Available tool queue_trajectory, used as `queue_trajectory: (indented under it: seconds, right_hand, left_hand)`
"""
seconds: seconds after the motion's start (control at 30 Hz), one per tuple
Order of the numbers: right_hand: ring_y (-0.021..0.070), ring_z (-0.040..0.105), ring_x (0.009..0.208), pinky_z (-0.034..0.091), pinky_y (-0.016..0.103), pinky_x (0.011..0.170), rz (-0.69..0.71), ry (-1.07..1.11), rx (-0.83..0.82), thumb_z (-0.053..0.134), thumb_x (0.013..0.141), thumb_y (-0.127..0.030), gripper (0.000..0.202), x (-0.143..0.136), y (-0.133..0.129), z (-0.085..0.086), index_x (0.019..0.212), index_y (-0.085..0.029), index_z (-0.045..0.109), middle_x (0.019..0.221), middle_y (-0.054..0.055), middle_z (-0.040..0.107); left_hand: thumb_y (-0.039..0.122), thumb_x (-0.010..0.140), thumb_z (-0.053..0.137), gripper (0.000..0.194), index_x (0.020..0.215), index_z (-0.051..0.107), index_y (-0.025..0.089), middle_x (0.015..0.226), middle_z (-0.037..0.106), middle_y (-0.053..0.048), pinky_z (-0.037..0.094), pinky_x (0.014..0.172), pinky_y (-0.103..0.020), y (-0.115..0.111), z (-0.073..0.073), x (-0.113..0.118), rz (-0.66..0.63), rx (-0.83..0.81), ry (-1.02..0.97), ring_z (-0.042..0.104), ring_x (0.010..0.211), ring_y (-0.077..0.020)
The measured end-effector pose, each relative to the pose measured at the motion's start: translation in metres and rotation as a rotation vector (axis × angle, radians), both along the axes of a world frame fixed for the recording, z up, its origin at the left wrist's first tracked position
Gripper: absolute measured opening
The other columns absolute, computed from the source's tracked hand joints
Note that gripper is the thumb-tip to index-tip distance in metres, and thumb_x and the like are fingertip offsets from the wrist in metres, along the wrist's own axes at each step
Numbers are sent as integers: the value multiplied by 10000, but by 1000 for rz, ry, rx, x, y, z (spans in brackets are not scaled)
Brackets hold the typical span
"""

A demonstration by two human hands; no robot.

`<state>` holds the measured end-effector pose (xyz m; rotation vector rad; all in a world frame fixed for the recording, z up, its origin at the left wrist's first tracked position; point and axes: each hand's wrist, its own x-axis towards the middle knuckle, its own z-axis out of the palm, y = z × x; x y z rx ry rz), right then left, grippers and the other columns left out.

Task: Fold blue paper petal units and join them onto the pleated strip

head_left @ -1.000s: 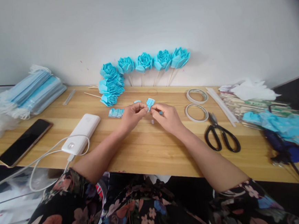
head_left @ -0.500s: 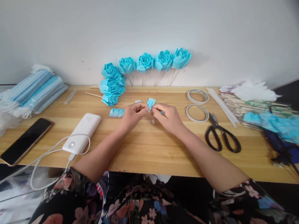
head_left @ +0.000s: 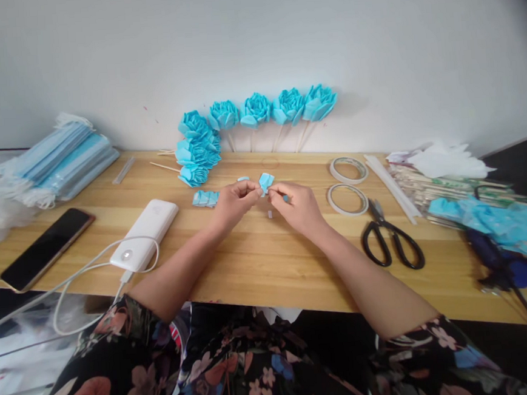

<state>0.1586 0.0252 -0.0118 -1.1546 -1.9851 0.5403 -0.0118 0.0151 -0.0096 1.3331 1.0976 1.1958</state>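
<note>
A small folded blue petal (head_left: pixel 266 181) is pinched between both hands above the middle of the table. My left hand (head_left: pixel 236 201) grips its lower left side with thumb and fingertips. On the other side my right hand (head_left: pixel 295 202) is closed on its lower right edge. Just below the fingers a tiny whitish strip (head_left: pixel 270 214) shows. Beside my left hand lies a row of folded blue petals (head_left: pixel 205 198), partly hidden by that hand. Blue flowers on sticks (head_left: pixel 255 110) lean on the wall behind, and more blue flowers (head_left: pixel 196 151) lie stacked to their left.
Two tape rolls (head_left: pixel 348 200) and black-handled scissors (head_left: pixel 387 236) lie to the right, near translucent sticks (head_left: pixel 393 190) and a heap of blue scraps (head_left: pixel 497 218). At left are a phone (head_left: pixel 46 250), a cabled white power bank (head_left: pixel 145 236) and stacked face masks (head_left: pixel 57 162).
Almost nothing differs. Both hands keep their place, and the petal between them has shifted only very slightly.
</note>
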Motion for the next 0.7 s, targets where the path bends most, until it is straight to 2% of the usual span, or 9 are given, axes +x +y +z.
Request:
queue_trajectory:
  seconds: [0.2,0.33,0.4,0.53,0.63,0.7]
  right_hand:
    - [163,607,703,403,275,686,-50,63,-45,516,867,-262,223,4,3,0,750,-186,690,745,35,706]
    - [143,560,634,366,266,626,-67,65,-104,529,862,-295,243,8,6,2,779,-174,722,698,19,685]
    - [132,532,599,338,267,602,-16,9,-160,519,878,-322,292,9,6,4,735,-173,726,658,10,669]
    - [118,509,553,312,272,584,191,-214,-316,520,892,-346,368,8,2,9,613,-191,704,574,-5,637]
    - [118,546,601,339,264,606,274,-270,-319,605,803,-241,142,8,2,9,742,-203,728,674,-10,692]
    - [127,583,656,374,263,641,245,-227,-289,605,763,-168,198,10,5,8,903,-213,738,768,-7,724]
  left_hand:
    - [361,734,686,220,704,592,165,538,476,46,278,484,-222,1,3,-3,79,-59,-58,366,481,-66]
    - [338,756,664,238,641,546,166,523,474,39,287,489,-221,4,4,-9,125,-50,-93,384,476,-66]
    - [334,757,664,251,625,529,168,519,472,38,284,487,-223,6,4,-11,118,-51,-121,386,469,-66]
    - [326,749,670,249,624,525,167,517,475,37,266,482,-223,7,3,-11,98,-72,-157,380,466,-63]
    - [327,744,677,234,644,540,166,522,482,38,273,483,-223,7,2,-11,84,-87,-164,387,466,-65]
    - [328,746,676,222,659,551,166,529,490,38,284,485,-223,7,1,-11,76,-89,-166,396,468,-68]
